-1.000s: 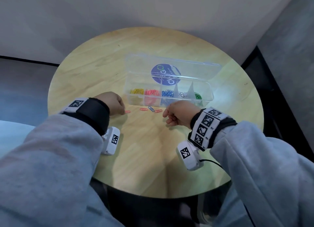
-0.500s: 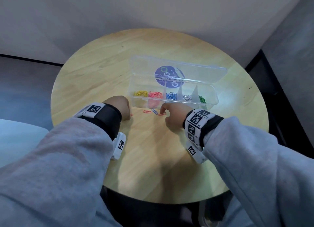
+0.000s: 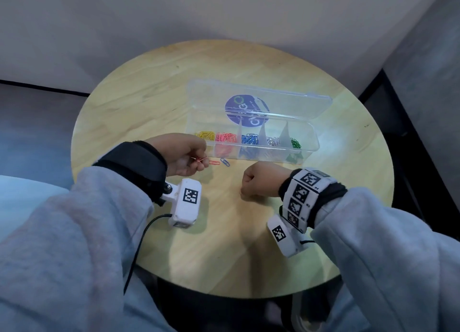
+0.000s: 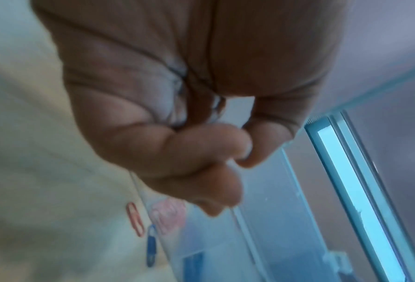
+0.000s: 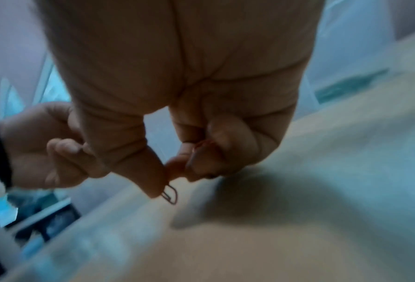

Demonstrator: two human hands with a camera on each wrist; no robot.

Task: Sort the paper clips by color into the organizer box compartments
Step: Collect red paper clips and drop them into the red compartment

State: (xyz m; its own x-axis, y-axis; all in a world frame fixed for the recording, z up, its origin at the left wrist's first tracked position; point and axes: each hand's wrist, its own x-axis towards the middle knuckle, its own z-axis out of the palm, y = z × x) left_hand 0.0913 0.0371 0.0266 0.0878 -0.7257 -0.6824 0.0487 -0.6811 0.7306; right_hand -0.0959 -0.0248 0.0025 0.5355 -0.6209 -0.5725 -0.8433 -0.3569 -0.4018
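A clear organizer box [image 3: 311, 142] lies open across the table; its compartments hold yellow [image 3: 205, 135], red [image 3: 225, 137], blue [image 3: 249, 139], silver [image 3: 272, 141] and green [image 3: 295, 143] paper clips. In front of it my left hand [image 3: 201, 161] pinches a red paper clip [image 3: 199, 159]. One red clip [image 3: 214, 162] and one blue clip [image 3: 225, 162] lie loose on the wood just right of that hand. My right hand [image 3: 245, 184] is curled into a fist nearer me; the right wrist view shows its thumb and fingers [image 5: 153, 183] pinching a reddish clip [image 5: 170, 194].
The round wooden table [image 3: 249, 252] stands in a corner against grey walls. The box's lid [image 3: 293, 102], with a purple round sticker [image 3: 246, 112], lies flat behind the compartments. A black cable [image 3: 139, 242] runs from my left wrist camera off the table's near edge.
Each hand has lifted a red clip off the table. The right hand has drawn back from the box toward me; the left hand has turned its fingers upward.
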